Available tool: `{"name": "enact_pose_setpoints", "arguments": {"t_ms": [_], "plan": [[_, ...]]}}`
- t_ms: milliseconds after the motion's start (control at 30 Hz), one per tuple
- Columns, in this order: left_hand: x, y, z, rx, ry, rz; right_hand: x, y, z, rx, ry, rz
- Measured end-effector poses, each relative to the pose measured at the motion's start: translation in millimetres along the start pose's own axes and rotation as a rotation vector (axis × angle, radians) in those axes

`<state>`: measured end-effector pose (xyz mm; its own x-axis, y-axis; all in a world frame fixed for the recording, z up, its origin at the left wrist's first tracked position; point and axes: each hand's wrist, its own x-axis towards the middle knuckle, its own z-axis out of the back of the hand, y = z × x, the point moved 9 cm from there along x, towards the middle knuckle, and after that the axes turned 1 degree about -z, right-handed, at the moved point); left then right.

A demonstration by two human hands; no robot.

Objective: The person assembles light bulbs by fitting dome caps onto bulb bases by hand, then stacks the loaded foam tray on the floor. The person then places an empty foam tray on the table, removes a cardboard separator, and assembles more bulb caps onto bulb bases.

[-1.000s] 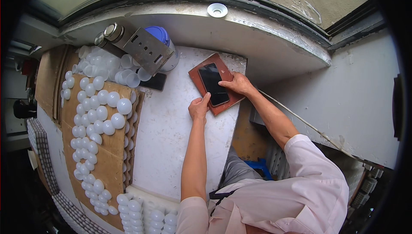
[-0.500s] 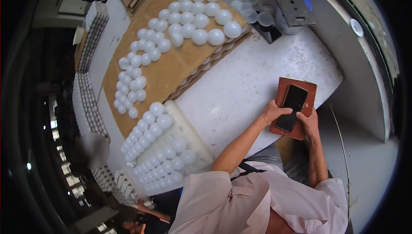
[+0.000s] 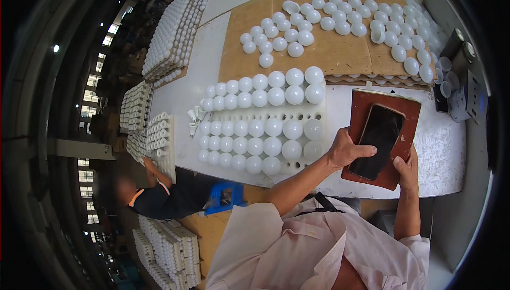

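My left hand (image 3: 346, 150) grips the left side of a flat reddish-brown, notebook-like board (image 3: 364, 105), its thumb lying across the black smartphone (image 3: 383, 130) on top. At the board's lower right edge, my right hand (image 3: 406, 169) is closed on it, thumb on top and fingers hidden beneath. The phone's screen looks dark. Just left of my left hand, rows of white round bulbs (image 3: 273, 127) stand in a white tray with holes (image 3: 292, 168). A few white cone-shaped bulb bases (image 3: 193, 115) lie at its far left end.
Many white globe covers (image 3: 305, 38) sit on brown cardboard (image 3: 334, 56) at the back. Clear plastic cups (image 3: 445, 89) and a metal plate with holes (image 3: 474, 96) stand far right. A co-worker (image 3: 164, 197) works at the left beside stacked trays (image 3: 172, 35) and a blue stool (image 3: 225, 197).
My view has swung leftward, bringing the co-worker and the stacked trays into fuller sight. Both hands still hold the board and phone, which now appear larger and closer.
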<state>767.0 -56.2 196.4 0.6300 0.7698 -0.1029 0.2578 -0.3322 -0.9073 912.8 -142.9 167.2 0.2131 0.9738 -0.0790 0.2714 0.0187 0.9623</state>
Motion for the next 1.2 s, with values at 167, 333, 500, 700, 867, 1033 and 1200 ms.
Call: {"name": "enact_pose_setpoints", "arguments": {"t_ms": [167, 333, 500, 700, 867, 1033, 1200], "plan": [[-95.6, -106.5, 156.3, 0.003, -0.200, -0.164, 10.5, 4.1, -134.6, -0.004, 0.128, 0.165], [-214.6, -186.1, 356.7, -0.141, -0.416, -0.443, -12.3, -41.6, -178.6, -0.054, -0.110, 0.231], [-372.1, -186.1, 567.0, -0.228, -0.865, -0.524, -26.7, -64.7, -268.3, 0.044, -0.183, 0.186], [-495.3, -76.7, 757.8, -0.358, -1.262, -0.243, -4.9, -48.8, -367.2, -0.140, -0.123, 0.232], [-509.5, -8.0, 800.3, -0.469, -1.282, -0.124, 3.5, -63.9, -392.3, -0.164, -0.219, 0.163], [-515.4, 17.5, 826.8, -0.394, -1.214, 0.157, 16.1, -72.8, -416.3, -0.230, -0.199, 0.101], [-526.4, -20.2, 842.3, 0.473, -1.156, 0.211, 44.6, -76.0, -434.7, -0.234, -0.085, 0.082]]}}
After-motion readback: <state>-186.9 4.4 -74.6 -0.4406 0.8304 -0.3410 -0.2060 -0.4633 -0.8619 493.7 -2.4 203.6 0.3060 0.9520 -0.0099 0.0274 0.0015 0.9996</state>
